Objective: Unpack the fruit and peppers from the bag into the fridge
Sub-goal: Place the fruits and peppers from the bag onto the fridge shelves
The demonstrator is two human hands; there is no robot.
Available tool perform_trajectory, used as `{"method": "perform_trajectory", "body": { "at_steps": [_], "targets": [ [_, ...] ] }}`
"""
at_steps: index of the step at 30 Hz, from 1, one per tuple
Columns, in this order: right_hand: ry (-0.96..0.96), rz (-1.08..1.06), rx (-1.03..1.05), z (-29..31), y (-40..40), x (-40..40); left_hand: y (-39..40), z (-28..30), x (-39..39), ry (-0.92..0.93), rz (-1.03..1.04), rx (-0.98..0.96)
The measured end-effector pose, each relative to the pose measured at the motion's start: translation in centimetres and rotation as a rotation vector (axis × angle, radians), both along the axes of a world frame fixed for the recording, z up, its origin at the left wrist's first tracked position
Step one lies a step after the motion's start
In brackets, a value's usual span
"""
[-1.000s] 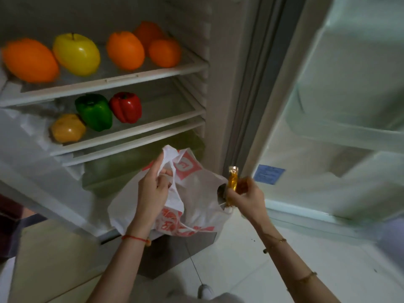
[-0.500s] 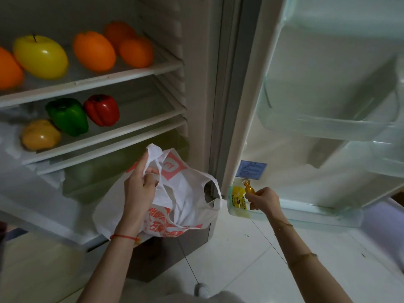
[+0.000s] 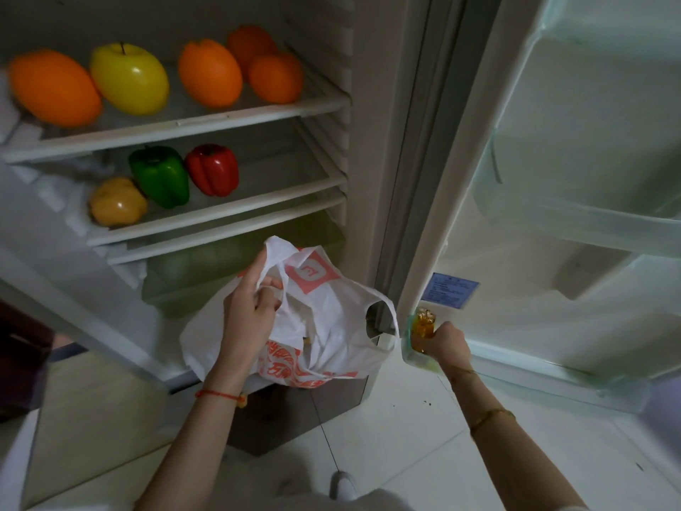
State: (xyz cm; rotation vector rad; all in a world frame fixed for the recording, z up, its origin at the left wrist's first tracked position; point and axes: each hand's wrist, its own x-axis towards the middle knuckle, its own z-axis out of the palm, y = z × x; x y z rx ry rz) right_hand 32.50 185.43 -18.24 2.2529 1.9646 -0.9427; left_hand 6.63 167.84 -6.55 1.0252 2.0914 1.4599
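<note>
The floor (image 3: 423,437) is laid with glossy white tiles, thin grout lines crossing them and a few dark specks scattered on them. A dark grey plinth (image 3: 294,418) stands on the floor. Left of the plinth runs a pale wooden cabinet panel (image 3: 84,418), and further left of it sits something dark maroon (image 3: 22,359). The light is dim and cool, with soft reflections on the tiles right of the plinth

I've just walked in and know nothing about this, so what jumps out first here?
The bright fruit: oranges and a yellow apple on the top shelf, with green, red and yellow peppers on the shelf below. In front, the left hand holds a white bag, while the right hand sets an amber packet in the bottom door bin.
</note>
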Motion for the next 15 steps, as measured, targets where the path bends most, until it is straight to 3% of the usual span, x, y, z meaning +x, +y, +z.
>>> {"method": "perform_trajectory", "body": {
  "at_steps": [5, 8, 11, 15],
  "targets": [
    [-0.16, 0.11, 0.257, 3.5, -1.0, -0.3, -1.0, -0.3, -0.3, 0.007, 0.007, 0.008],
    [-0.049, 0.17, 0.5, 6.0, -2.6, -2.0, -1.8, -0.5, -0.7, 0.017, 0.023, 0.02],
    [0.152, 0.385, 0.762, 8.0, -5.1, -4.4, -2.6, -0.4, -1.1, 0.028, 0.06, 0.031],
    [0.338, 0.791, 0.591, 7.1, -6.7, -9.1, -3.8, -0.5, -1.6, 0.014, 0.095, 0.064]
  ]
}}
